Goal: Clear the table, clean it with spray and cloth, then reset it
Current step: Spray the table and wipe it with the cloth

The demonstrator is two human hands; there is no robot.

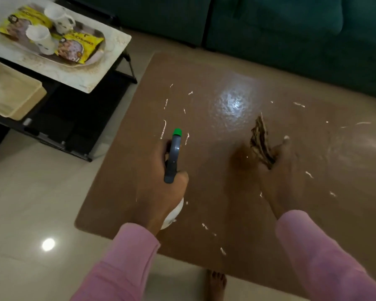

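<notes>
On the head view, my left hand (159, 183) curls round the spray bottle (173, 157), nozzle aimed across the streaked table (204, 79). My right hand (284, 170) pinches the bunched cloth (260, 144) just over the tabletop, ready to wipe, I judge. The cups (59, 18) wait on the side stand (117, 46).

**Table in the middle, stand to its left, sofa behind**

The table (204, 68) lies in the centre, and the sofa (291, 29) runs along behind it. Over the table's near-left part the left hand (159, 183) holds the spray bottle (174, 155). To its right, the right hand (282, 170) holds the cloth (259, 144). On the side stand (113, 51), a tray (91, 31) carries the far cup (60, 17), near cup (40, 39), far packet (20, 20) and near packet (76, 47). A bin (11, 92) sits on the shelf below.
</notes>
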